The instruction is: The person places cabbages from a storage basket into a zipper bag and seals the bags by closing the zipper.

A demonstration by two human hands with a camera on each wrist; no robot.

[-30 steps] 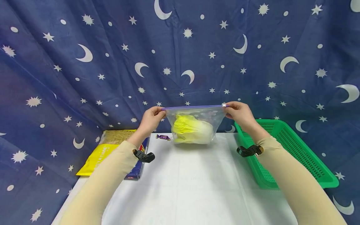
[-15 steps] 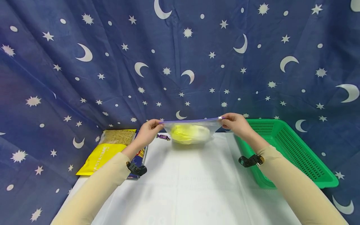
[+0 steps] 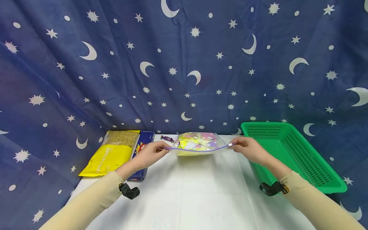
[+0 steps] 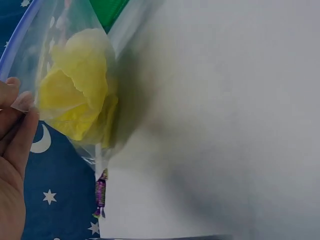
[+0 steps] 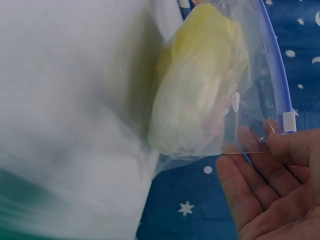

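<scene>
A clear zip bag (image 3: 201, 145) with a purple slider seal holds a yellow-and-white napa cabbage (image 4: 75, 90). In the head view it lies at the back of the white table, its seal edge toward me and a printed pattern on its upper face. My left hand (image 3: 150, 155) pinches the left end of the seal between thumb and fingers. At the other end, beside the white slider (image 5: 289, 121), my right hand (image 3: 249, 149) pinches the bag's corner. The seal sags slightly between both hands. A purple wrapped candy (image 3: 167, 138) lies just left of the bag.
On the left, a yellow pasta bag (image 3: 112, 158) lies beside and partly over a blue pasta box (image 3: 145, 140). A green plastic basket (image 3: 313, 156) stands at the right. A dark blue curtain (image 3: 184, 64) with moons and stars hangs behind the table (image 3: 201, 198).
Both hands have lowered the seal edge and drawn it toward me. The bag has tipped from hanging upright to lying back, so its printed face now shows.
</scene>
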